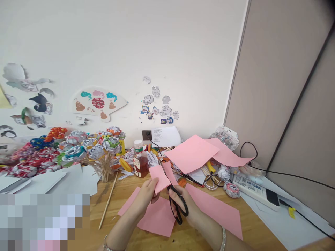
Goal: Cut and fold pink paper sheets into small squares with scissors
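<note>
My left hand (pixel 148 196) pinches a small piece of pink paper (pixel 159 177) by its lower left edge, thumb on top. Wrapped through the black handles of a pair of scissors (pixel 179 207) is my right hand (pixel 184 199). The scissor blades point away from me and lie across the paper, with a strip of it on their right side. Below my hands, a larger pink sheet (pixel 159 217) lies on the wooden table (pixel 146 242). Another pink sheet (pixel 217 212) rests under my right forearm.
Behind my hands stand a bottle of reddish liquid (pixel 140 162) and paper flowers on sticks (pixel 101 150). More pink sheets (pixel 193 153) cover clutter at the back. A power strip (pixel 256 191) sits right; a lone stick (pixel 108 202) and white papers (pixel 70 181) lie left.
</note>
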Demonstrator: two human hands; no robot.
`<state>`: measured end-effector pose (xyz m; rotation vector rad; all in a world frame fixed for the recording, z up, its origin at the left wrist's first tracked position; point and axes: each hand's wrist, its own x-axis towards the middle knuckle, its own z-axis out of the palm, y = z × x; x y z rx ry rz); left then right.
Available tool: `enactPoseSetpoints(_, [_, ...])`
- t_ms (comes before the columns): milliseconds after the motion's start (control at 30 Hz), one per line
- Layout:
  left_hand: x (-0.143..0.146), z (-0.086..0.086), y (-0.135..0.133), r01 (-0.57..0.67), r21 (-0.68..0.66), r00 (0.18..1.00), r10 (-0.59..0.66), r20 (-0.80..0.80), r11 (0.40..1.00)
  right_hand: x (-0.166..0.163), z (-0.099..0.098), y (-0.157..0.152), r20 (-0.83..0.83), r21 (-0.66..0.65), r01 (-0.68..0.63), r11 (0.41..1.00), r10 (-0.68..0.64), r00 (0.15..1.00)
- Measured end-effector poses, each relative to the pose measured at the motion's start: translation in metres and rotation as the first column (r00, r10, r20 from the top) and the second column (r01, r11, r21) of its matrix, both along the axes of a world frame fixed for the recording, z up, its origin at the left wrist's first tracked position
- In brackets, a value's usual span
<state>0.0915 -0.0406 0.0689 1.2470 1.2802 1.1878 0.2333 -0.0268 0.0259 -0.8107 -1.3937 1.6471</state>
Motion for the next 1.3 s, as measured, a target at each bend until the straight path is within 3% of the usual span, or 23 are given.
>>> enactPoseSetpoints(233, [-0.001, 0.002, -0.013, 0.039, 0.025, 0.998, -0.038, -0.040, 0.999, 0.002, -0.001, -0.002, -0.067, 0.044, -0.054, 0.998, 0.057, 0.996])
enactPoseSetpoints(500, [0.000, 0.007, -0.020, -0.025, -0.030, 0.999, 0.024, -0.035, 0.999, 0.001, 0.001, -0.005, -0.073, 0.126, -0.034, 0.992, 0.043, 0.996])
enactPoseSetpoints(700, [0.001, 0.007, -0.022, 0.016, -0.008, 0.999, -0.016, -0.050, 1.000, 0.001, 0.003, -0.005, -0.078, 0.151, -0.010, 0.988, 0.022, 0.997])
enactPoseSetpoints(1000, [0.001, 0.006, -0.019, 0.139, 0.032, 0.990, -0.140, 0.033, 0.990, 0.001, -0.001, -0.004, -0.043, 0.146, -0.026, 0.989, 0.032, 0.999])
enactPoseSetpoints(1300, [0.005, 0.000, -0.018, 0.102, -0.006, 0.994, -0.101, 0.028, 0.995, -0.002, -0.006, -0.003, -0.066, 0.096, -0.040, 0.995, 0.046, 0.997])
